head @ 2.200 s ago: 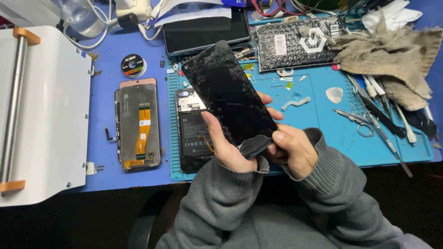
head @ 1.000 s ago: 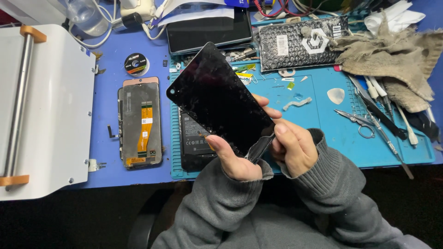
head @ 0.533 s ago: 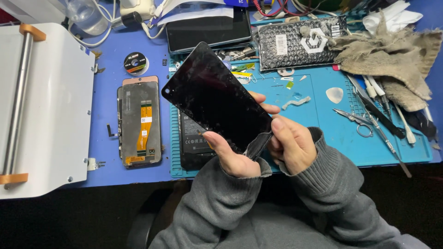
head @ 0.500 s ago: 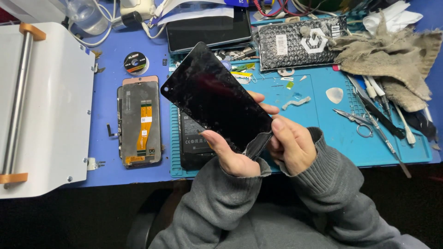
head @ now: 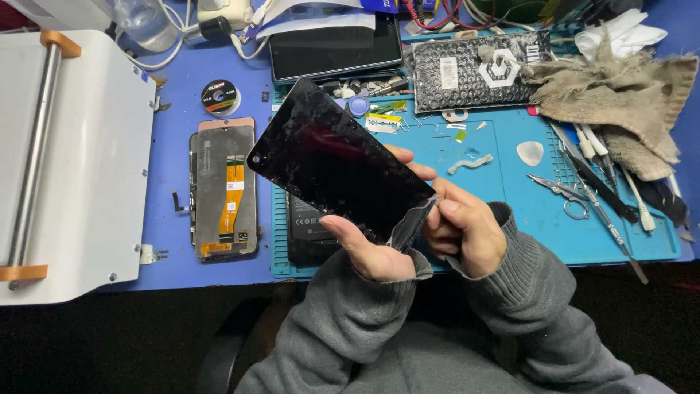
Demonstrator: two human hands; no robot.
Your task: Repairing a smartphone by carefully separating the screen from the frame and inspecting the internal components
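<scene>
A cracked black phone screen [head: 332,160] is held tilted above the blue work mat [head: 503,190]. My left hand [head: 372,252] grips its lower edge from below. My right hand [head: 463,230] pinches a thin dark film [head: 410,226] that is peeling away from the screen's lower right corner. Under the screen, partly hidden, lies a dark phone body [head: 306,230] on the mat. To the left, an opened display panel [head: 224,186] with an orange flex cable lies face down on the blue table.
A white machine with a roller [head: 65,153] fills the left side. A tablet [head: 335,51], a bubble-wrap pouch [head: 481,69] and a grey rag [head: 620,87] lie at the back. Tweezers, scissors [head: 561,193] and picks sit at right. A small tape roll [head: 219,96] is nearby.
The screen has swung so its top points further left and tilted more. My right hand has pulled the film a little further off the lower corner.
</scene>
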